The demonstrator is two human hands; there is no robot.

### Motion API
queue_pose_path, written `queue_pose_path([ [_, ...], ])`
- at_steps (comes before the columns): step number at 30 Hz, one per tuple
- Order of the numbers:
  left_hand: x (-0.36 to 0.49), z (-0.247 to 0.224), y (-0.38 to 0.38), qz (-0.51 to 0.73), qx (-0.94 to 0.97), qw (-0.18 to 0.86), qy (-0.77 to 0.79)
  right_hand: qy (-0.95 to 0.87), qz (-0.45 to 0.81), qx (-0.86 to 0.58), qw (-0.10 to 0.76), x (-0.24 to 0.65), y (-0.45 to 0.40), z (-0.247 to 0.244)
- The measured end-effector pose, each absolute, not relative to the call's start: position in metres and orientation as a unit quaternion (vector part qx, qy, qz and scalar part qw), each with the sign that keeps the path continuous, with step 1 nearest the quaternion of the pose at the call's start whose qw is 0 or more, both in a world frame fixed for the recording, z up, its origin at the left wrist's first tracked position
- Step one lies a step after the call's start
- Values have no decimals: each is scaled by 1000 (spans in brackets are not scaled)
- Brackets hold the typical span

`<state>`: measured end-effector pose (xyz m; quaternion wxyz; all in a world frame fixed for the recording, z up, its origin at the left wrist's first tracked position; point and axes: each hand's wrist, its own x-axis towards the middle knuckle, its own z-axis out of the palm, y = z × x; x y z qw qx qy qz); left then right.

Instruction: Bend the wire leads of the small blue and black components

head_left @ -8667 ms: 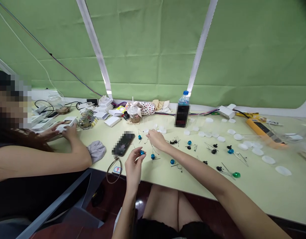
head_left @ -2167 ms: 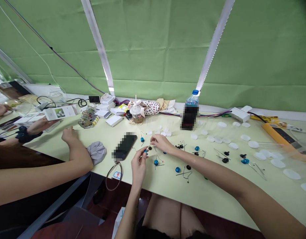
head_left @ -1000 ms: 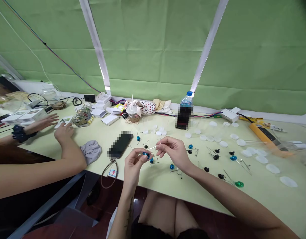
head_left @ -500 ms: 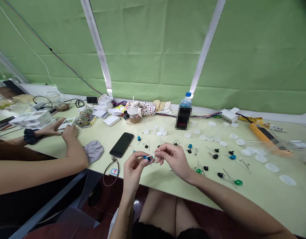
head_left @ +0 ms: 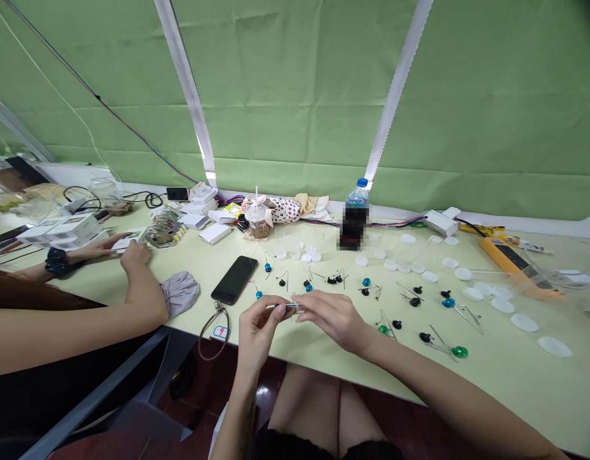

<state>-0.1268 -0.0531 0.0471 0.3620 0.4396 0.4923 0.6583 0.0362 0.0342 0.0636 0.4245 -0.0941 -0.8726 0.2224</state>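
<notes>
My left hand (head_left: 257,326) is closed in a pinch on a small shiny blue piece (head_left: 289,308) with a thin metal rod, above the table's front edge. From the other side my right hand (head_left: 337,319) reaches in, its fingertips closed at the rod's end; they partly cover it. Behind the hands lie similar parts: a blue piece with a bent wire (head_left: 268,267), a black knob-like piece (head_left: 282,282) and another blue one (head_left: 366,282). Farther right are green pieces, one at the end of a wire (head_left: 459,352), and several black ones (head_left: 397,324).
Left of my hands lie a black phone (head_left: 234,279) and a ring-shaped strap (head_left: 216,332) with a tag. Several white discs (head_left: 525,322) spread across the right side. A bottle (head_left: 358,195) and iced drink cup (head_left: 259,220) stand behind. At left, a co-worker's arm (head_left: 74,329) reaches over the table.
My right hand has turned, its fingers now lying lower and flatter over the rod. The blue piece has tilted in my left hand. The co-worker's hands have shifted slightly.
</notes>
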Motion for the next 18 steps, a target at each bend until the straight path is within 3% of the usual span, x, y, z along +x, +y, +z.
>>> queue_pose_path([
  [3,-126,43,-52,666,438,326,508,-774,509,-211,311,34,32,65],
  [6,-125,41,-50,649,464,295,527,-728,600,-254,213,33,34,70],
  [9,-125,40,-50,629,478,297,536,-828,437,-243,255,36,37,75],
  [14,-128,42,-50,623,460,362,519,-947,-33,-99,304,47,43,73],
  [16,-128,41,-50,620,451,387,512,-943,-96,-54,315,50,44,69],
  [18,-127,40,-49,624,445,391,510,-933,-46,-61,353,51,42,66],
])
